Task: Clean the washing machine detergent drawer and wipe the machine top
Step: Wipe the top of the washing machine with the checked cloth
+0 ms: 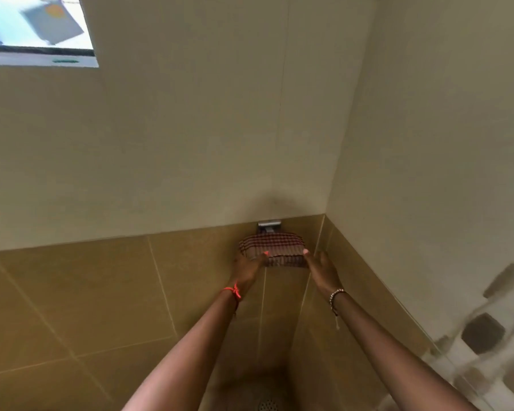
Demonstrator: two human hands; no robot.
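The checked cloth (275, 247) hung between the two hands from a metal bracket (269, 224) just above them, probably kept there to dry and wanted for wiping. The left hand (250, 266) and the right hand (321, 266) each pinched one side edge, thumbs in front, arms stretched forward. No washing machine showed.

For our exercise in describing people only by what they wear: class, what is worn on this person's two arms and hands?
Both forearms are bare, no sleeves in view. The left hand has a thin orange-red cord bracelet at the wrist. The right hand has a pale beaded bracelet with a loose string end. The thumbnails look painted pinkish.
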